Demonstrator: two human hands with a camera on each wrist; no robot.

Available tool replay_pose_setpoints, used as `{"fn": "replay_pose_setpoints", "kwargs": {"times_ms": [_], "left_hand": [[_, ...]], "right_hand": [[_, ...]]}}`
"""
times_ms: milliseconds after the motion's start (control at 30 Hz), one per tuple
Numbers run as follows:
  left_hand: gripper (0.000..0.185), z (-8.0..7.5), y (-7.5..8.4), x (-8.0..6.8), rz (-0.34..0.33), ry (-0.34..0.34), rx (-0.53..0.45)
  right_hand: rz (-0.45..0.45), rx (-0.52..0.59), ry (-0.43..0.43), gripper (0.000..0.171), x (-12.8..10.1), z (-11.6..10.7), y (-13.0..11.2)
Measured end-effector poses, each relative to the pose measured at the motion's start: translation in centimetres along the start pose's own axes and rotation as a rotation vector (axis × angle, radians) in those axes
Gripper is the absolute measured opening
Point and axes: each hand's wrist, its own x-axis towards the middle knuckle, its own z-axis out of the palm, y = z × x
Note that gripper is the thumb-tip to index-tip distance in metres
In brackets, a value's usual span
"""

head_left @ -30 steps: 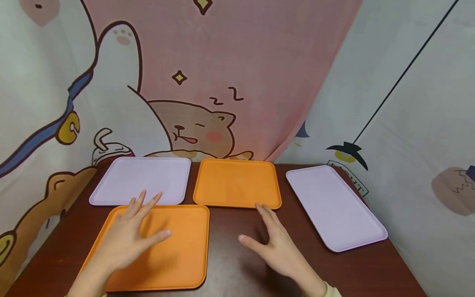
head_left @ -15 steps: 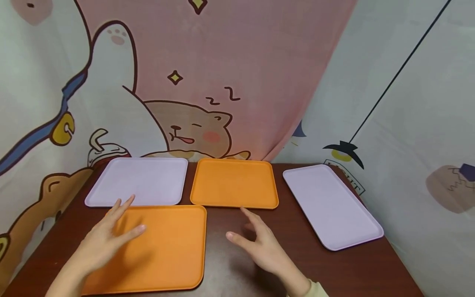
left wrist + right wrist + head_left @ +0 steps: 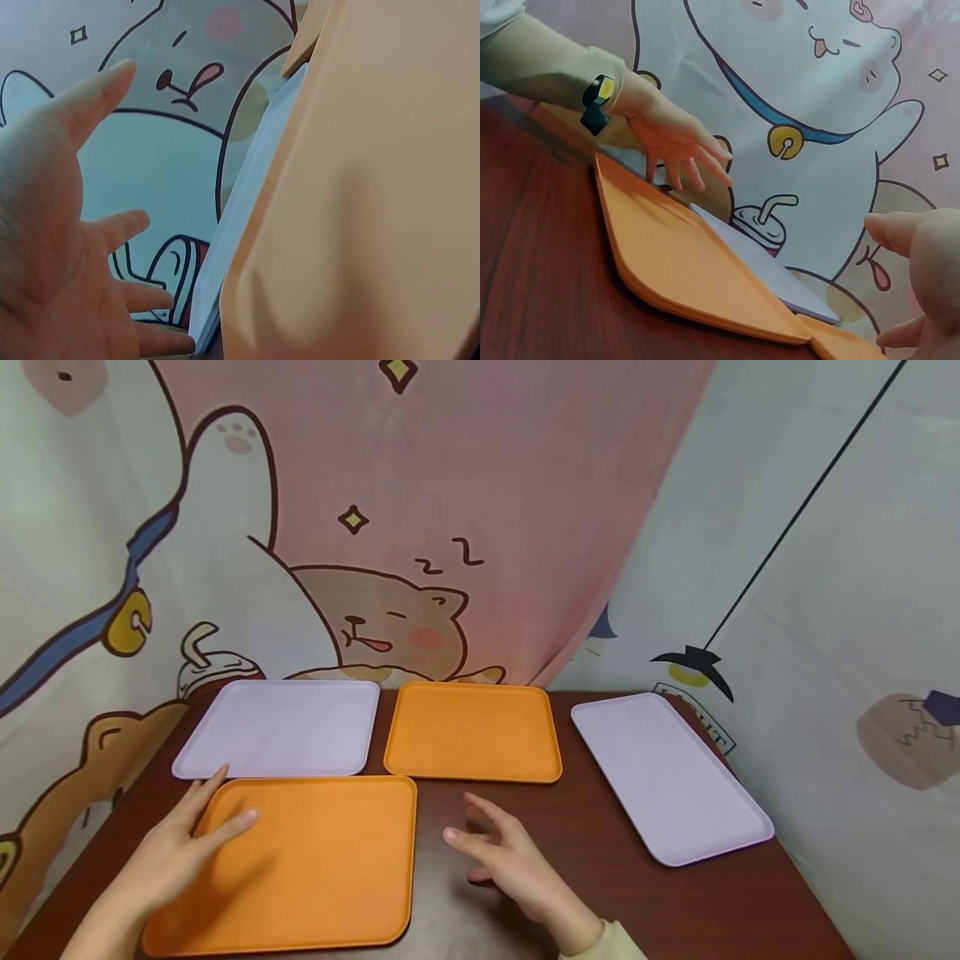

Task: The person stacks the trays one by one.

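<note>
My left hand [image 3: 167, 858] hovers over the left edge of the near orange tray [image 3: 322, 868], its fingers spread and holding nothing. In the left wrist view the palm and spread fingers of the left hand [image 3: 64, 232] stand beside that tray, casting a shadow on it. To the tray's right, my right hand [image 3: 513, 864] is above the dark table with its thumb and fingers apart and nothing held. The right wrist view catches only part of the right hand [image 3: 934, 270] at its right edge, while the left hand [image 3: 675, 139] shows above the orange tray.
Behind the near tray lies a pale lilac tray [image 3: 285, 727]. A second orange tray [image 3: 474, 731] is at the back middle. Another lilac tray [image 3: 671, 777] lies slanted at the right. A cartoon-printed cloth [image 3: 480, 485] hangs behind the brown table [image 3: 600, 893].
Both hands have moved left and a little toward me, the left one from over the near orange tray's middle to its left edge. The trays keep their places; the view shifted slightly.
</note>
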Motion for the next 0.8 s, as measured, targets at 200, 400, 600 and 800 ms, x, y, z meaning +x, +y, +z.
{"fn": "replay_pose_setpoints", "kwargs": {"times_ms": [200,400,600,800], "left_hand": [[0.096,-0.6,-0.9,0.2,-0.072,-0.035,-0.072],[0.096,-1.3,-1.3,0.4,-0.151,-0.065,-0.183],[0.103,-1.8,-1.7,0.8,-0.248,-0.095,-0.209],[0.103,-2.0,-2.1,1.0,-0.26,-0.137,-0.264]], "right_hand": [[0.028,0.092,-0.026,0.079,0.4,0.8,0.6],[0.075,0.175,-0.058,0.082,0.7,1.4,0.9],[0.102,0.209,-0.062,0.083,1.0,2.1,1.0],[0.131,0.23,-0.071,0.084,1.4,2.8,1.3]]}}
